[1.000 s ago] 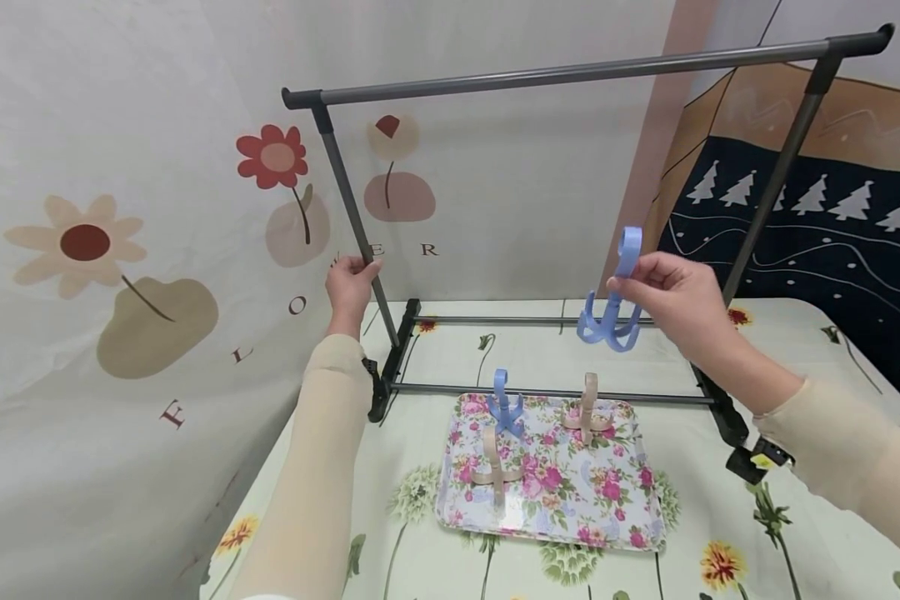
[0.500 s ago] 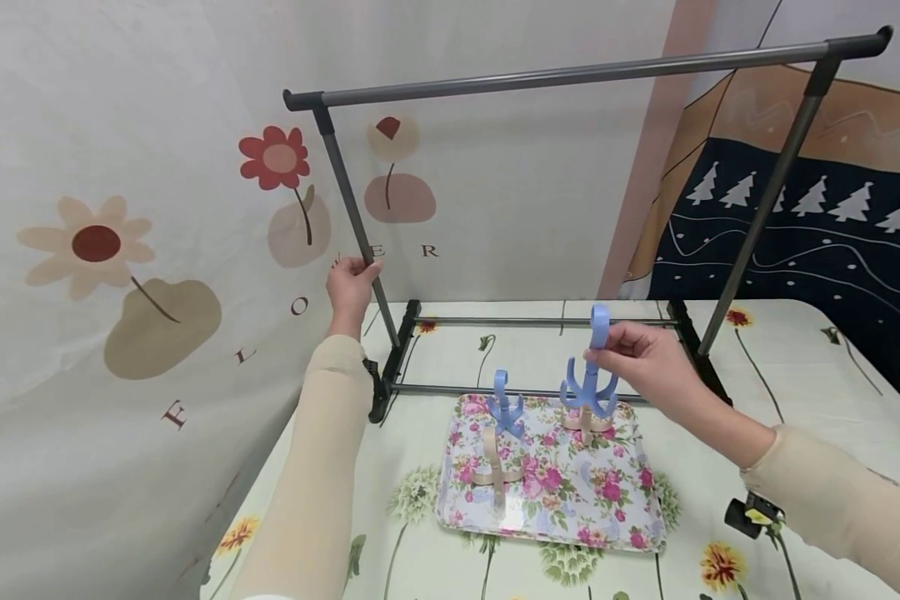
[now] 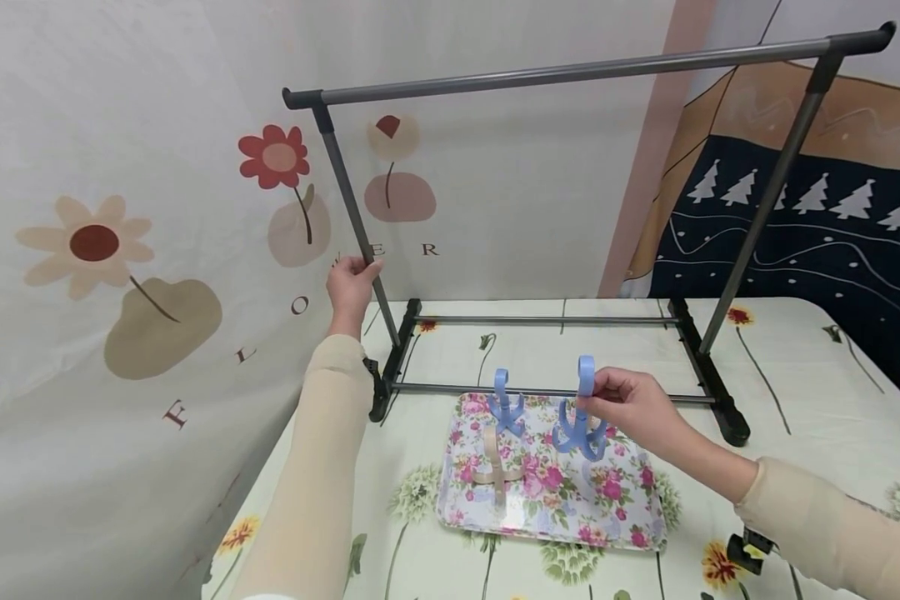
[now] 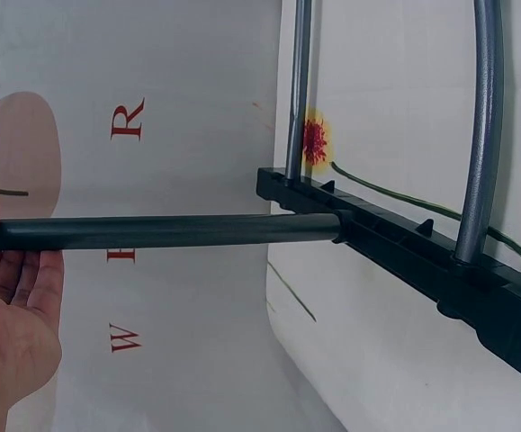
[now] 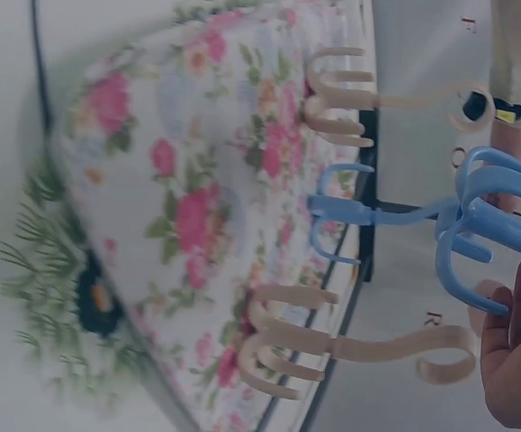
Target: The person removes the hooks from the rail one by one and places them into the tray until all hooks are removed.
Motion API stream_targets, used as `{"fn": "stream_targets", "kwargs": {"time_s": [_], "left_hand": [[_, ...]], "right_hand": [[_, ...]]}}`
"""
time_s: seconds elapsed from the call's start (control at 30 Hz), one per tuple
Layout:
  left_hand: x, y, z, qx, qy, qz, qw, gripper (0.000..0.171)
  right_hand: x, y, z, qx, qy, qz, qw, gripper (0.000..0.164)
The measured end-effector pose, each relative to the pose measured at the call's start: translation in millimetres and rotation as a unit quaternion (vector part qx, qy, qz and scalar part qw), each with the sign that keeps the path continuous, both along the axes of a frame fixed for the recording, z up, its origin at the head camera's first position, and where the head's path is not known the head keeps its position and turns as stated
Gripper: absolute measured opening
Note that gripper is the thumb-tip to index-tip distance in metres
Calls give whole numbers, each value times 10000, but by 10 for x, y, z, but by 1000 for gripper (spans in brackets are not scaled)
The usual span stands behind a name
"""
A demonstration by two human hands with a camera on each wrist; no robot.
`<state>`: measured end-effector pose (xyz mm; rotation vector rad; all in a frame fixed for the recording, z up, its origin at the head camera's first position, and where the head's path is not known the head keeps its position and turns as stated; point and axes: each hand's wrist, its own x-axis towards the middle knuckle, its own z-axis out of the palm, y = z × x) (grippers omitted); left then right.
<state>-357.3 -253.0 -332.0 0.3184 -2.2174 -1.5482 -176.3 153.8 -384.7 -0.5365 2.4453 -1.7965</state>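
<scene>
My left hand [image 3: 349,287] grips the left upright pole [image 3: 343,179] of a dark metal clothes rack, thumb and fingers around it. Over a floral tray [image 3: 562,508], my right hand [image 3: 637,407] pinches a light blue multi-prong hook [image 3: 579,433] by its stem, prongs downward. A second blue hook [image 3: 505,410] stands on the tray at its back left. One beige hook [image 3: 497,468] stands nearer the front left. Another beige hook [image 5: 287,337], mostly hidden behind the held hook in the head view, shows on the tray in the right wrist view.
The rack's top bar [image 3: 570,77] spans above the tray. Its two lower bars and black feet [image 3: 708,375] rest on the flowered tablecloth [image 3: 832,500]. A printed curtain [image 3: 495,167] hangs close behind and to the left.
My right hand has come down and to the left with the blue hook, from beside the rack's right upright to low over the tray. The left hand stays on the pole.
</scene>
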Motion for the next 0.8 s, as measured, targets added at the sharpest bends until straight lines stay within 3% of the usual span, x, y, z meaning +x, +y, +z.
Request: {"fn": "stream_targets", "kwargs": {"time_s": [0.4, 0.8], "left_hand": [[-1, -3, 6, 51, -19, -22, 10000, 27], [15, -4, 4, 70, 23, -30, 10000, 27]], "right_hand": [[64, -27, -499, -176, 284, 792, 9963, 8], [72, -15, -741, -2, 189, 813, 9965, 4]]}}
